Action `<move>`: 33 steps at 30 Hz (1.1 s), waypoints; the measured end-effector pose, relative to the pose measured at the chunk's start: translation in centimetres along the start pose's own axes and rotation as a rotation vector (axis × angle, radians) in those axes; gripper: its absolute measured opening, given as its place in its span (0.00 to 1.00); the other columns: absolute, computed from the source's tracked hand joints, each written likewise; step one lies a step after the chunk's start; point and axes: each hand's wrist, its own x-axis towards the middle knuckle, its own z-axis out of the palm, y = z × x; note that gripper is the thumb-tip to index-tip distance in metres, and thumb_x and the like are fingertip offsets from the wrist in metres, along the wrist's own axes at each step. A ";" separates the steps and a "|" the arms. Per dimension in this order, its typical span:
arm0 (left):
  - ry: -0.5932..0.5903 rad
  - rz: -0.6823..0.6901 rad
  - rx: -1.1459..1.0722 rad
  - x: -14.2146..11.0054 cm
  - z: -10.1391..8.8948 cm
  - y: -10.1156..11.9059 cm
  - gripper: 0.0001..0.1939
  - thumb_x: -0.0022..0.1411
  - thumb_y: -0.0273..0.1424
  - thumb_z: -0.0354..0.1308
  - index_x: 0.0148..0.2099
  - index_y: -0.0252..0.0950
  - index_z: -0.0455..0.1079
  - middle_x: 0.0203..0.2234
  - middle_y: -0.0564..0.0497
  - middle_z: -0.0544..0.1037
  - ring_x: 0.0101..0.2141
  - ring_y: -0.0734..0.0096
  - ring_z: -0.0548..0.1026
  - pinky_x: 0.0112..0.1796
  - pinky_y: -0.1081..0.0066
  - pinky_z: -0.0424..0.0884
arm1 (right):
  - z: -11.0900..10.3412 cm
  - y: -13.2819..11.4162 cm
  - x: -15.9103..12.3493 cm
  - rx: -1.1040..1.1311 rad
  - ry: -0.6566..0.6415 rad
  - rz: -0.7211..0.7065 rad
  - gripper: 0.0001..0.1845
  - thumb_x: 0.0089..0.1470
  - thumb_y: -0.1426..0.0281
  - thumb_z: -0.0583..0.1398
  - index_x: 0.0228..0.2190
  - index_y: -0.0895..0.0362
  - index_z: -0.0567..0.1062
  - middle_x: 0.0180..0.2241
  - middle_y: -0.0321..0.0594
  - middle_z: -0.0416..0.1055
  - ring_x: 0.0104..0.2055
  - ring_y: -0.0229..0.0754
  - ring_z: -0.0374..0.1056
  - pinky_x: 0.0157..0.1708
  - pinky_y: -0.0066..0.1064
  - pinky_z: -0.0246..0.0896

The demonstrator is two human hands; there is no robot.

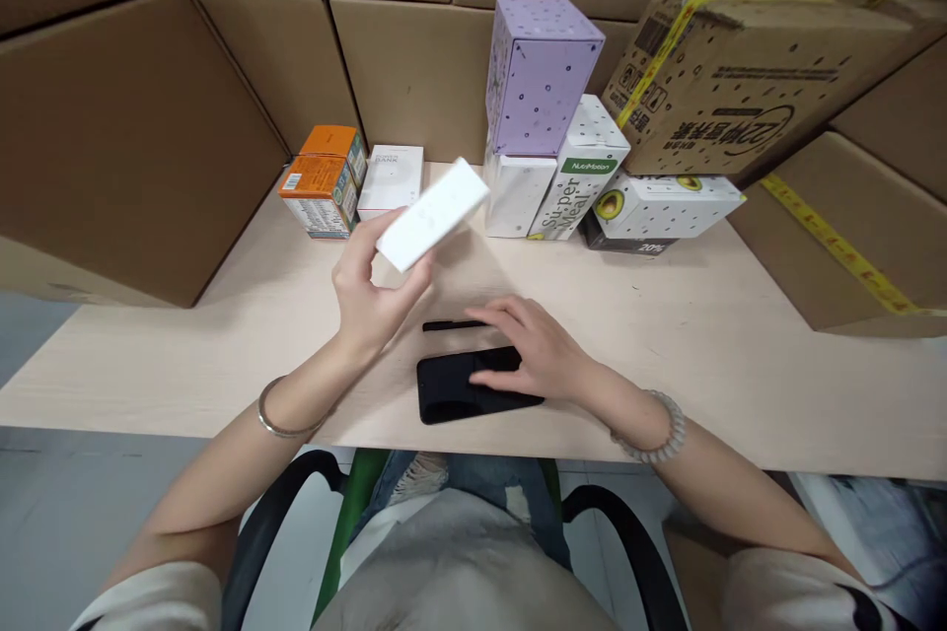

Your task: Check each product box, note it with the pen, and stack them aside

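My left hand [374, 291] is raised above the table and holds a small white box [433, 214] tilted, fingers closed round its lower end. My right hand [529, 350] lies flat with fingers stretched out on a black phone [463, 386] near the table's front edge. A thin black pen [453, 324] lies just beyond the phone, close to my right fingertips.
At the back of the light wooden table [740, 355] stand an orange box [324, 179], a white box [391, 179], a purple box [539, 74] stacked on white cartons [584, 173], and an avocado-print box [666, 207]. Large cardboard cartons [125, 128] wall in both sides and the back.
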 end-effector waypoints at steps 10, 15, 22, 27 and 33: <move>-0.258 -0.839 -0.778 -2.5 2.8 1.4 0.24 0.65 0.50 0.65 0.40 0.41 0.57 0.39 0.51 0.80 0.37 0.68 0.82 0.33 0.68 0.82 | 1.0 -2.1 0.1 -0.520 0.301 0.083 0.38 0.69 0.74 0.56 0.74 0.54 0.50 0.68 0.55 0.66 0.73 0.55 0.60 0.67 0.52 0.66; -0.482 -0.986 -0.712 -2.8 3.5 0.4 0.25 0.64 0.55 0.63 0.38 0.39 0.62 0.34 0.49 0.80 0.32 0.66 0.81 0.31 0.66 0.80 | -0.6 -0.4 -0.2 -0.490 0.171 0.152 0.35 0.66 0.81 0.53 0.71 0.58 0.60 0.69 0.52 0.65 0.73 0.57 0.60 0.70 0.56 0.63; -0.317 -0.541 0.060 -1.2 2.6 -4.4 0.11 0.65 0.39 0.58 0.43 0.37 0.73 0.43 0.42 0.75 0.46 0.57 0.76 0.50 0.55 0.77 | -3.6 3.8 -0.3 -0.384 0.054 0.302 0.31 0.60 0.81 0.59 0.62 0.52 0.75 0.63 0.41 0.73 0.69 0.56 0.66 0.69 0.60 0.63; -0.392 -0.371 0.389 0.1 2.2 -5.8 0.23 0.65 0.32 0.55 0.60 0.28 0.70 0.60 0.31 0.66 0.66 0.42 0.63 0.70 0.44 0.57 | -3.3 4.9 -0.5 -0.403 0.017 0.414 0.29 0.60 0.81 0.59 0.60 0.55 0.77 0.61 0.44 0.75 0.66 0.57 0.71 0.65 0.54 0.70; -0.476 -0.423 0.564 1.7 3.6 -7.1 0.41 0.58 0.31 0.61 0.70 0.18 0.59 0.69 0.23 0.56 0.73 0.31 0.51 0.73 0.45 0.48 | -2.9 5.2 -0.7 -0.422 -0.082 0.438 0.24 0.68 0.74 0.55 0.62 0.61 0.75 0.65 0.55 0.70 0.67 0.60 0.68 0.62 0.54 0.72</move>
